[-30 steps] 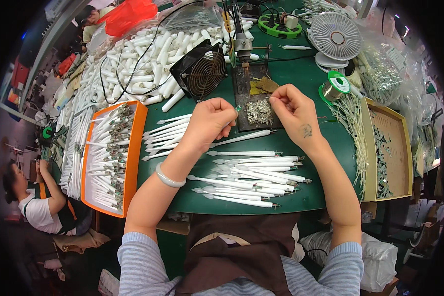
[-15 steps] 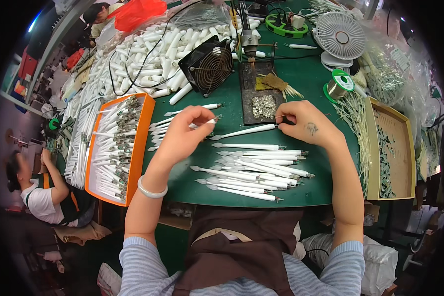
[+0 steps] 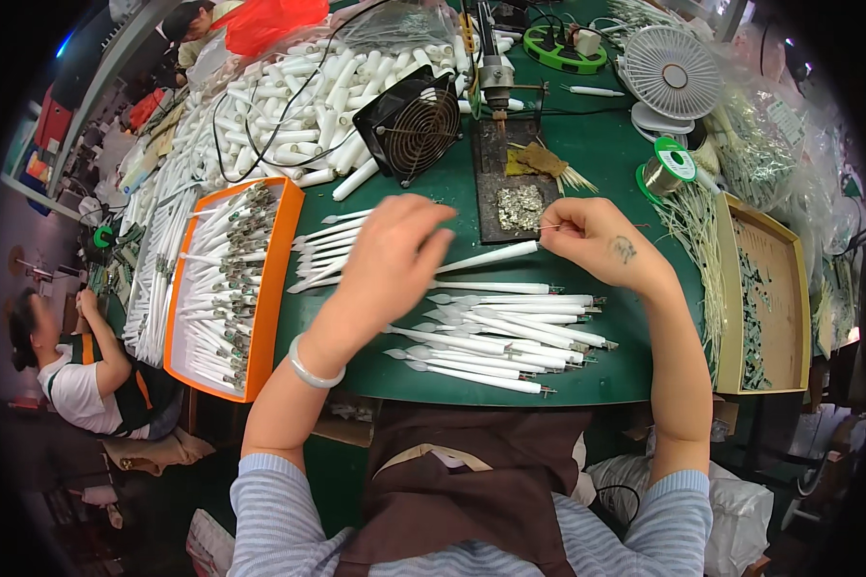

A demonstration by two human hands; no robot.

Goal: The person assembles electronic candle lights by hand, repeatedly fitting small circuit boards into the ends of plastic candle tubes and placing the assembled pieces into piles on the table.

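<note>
Just beside right hand (image 3: pixel 592 234), white stick (image 3: pixel 497 257)

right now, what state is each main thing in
left hand, open, blurred
right hand, pinching a thin wire
orange box, open, holding white sticks
central white sticks, lying loose
tan box, open, partly filled with green boards
white fan, upright, spinning unclear
red bag, crumpled

White tapered stick (image 3: pixel 496 257), lying aslant, thin wire (image 3: pixel 549 226) near its right end
</note>
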